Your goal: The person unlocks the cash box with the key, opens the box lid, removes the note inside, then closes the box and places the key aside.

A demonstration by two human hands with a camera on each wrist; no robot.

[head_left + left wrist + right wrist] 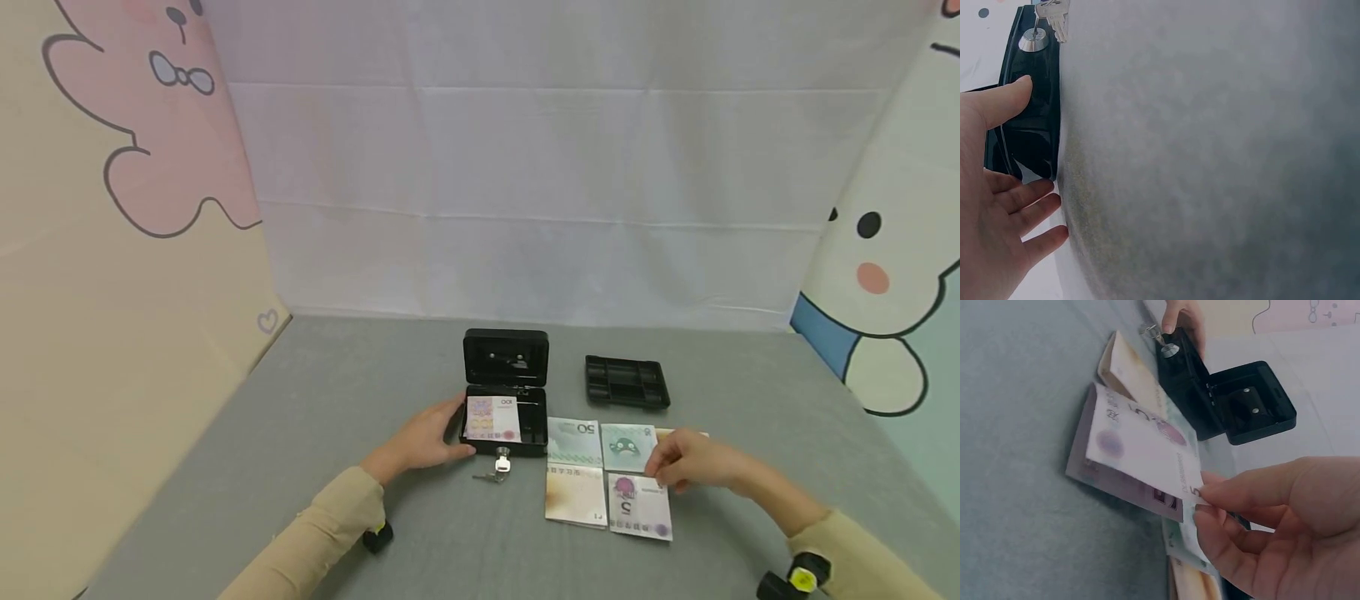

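Note:
A black cash box (534, 421) stands with its lid raised, and a pinkish banknote marked 100 (492, 418) lies in its left part. My left hand (423, 437) is at the box's front left corner. In the left wrist view its thumb (1010, 103) rests on the front and its loosely extended fingers lie by the side. My right hand (693, 458) pinches a corner of a folded purple banknote marked 5 (1141, 444) between thumb and forefinger. The right wrist view shows its fold gaping. Keys (1054, 15) hang from the box's front lock.
Left of the purple note lies a tan banknote (575, 496). Behind them are a green banknote marked 50 (573, 442) and a pale green banknote (628, 446). A yellowish note is mostly hidden behind my right hand. A black compartment tray (626, 383) sits farther back.

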